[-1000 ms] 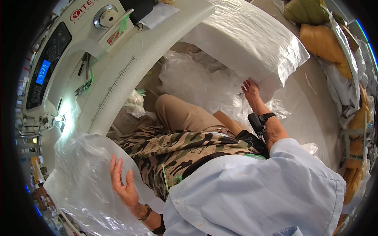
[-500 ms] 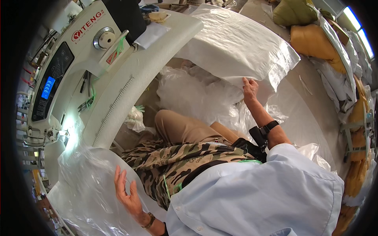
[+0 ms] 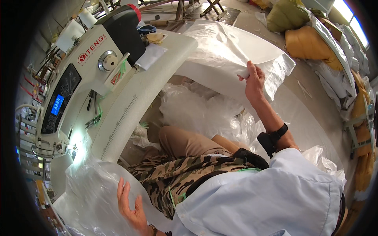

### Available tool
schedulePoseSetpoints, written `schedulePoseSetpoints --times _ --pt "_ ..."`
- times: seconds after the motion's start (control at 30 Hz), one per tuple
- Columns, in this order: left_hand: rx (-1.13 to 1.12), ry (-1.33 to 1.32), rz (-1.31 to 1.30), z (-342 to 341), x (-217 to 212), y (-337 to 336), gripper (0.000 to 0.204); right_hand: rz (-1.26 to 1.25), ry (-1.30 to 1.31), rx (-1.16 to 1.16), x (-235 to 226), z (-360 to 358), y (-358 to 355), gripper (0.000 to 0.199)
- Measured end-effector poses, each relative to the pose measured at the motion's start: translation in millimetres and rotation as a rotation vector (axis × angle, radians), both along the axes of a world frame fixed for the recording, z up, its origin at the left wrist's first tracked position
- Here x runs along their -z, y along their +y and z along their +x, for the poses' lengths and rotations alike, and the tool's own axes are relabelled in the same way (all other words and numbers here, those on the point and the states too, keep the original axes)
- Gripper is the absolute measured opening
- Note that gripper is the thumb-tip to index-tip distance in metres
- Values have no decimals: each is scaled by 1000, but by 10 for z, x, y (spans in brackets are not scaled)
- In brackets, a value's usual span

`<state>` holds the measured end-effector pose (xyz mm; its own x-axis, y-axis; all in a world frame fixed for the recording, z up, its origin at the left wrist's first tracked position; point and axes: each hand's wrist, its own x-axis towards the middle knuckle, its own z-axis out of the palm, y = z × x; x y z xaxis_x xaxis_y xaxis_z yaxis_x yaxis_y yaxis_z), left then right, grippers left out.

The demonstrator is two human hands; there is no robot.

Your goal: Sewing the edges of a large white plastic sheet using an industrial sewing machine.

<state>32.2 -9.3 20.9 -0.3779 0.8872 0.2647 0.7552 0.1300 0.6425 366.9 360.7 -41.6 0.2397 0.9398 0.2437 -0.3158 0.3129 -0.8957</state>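
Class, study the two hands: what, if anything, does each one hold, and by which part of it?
The right hand pinches the white sheet by its near edge. The left hand is open, gripping nothing.

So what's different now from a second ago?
The right hand was open at the edge of the white sheet; it now grips that edge and has moved forward, drawing the edge along. The left hand stays open by the clear film; the lamp stays lit.
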Motion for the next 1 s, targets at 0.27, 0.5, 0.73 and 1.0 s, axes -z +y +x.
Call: schedulePoseSetpoints --times 0.27,0.5,0.73,1.0 --pt "188 11 24 391 -341 387 70 -148 -151 -327 -234 -578 -1235 25" --pt "449 426 382 602 211 1135 66 352 -681 -1123 -490 -721 -1703 48" --pt "419 291 504 439 239 1460 34 -145 -282 -1458 -13 -260 -1617 58" --pt "316 174 432 51 482 1282 47 -644 539 -521 1204 991 -622 57"
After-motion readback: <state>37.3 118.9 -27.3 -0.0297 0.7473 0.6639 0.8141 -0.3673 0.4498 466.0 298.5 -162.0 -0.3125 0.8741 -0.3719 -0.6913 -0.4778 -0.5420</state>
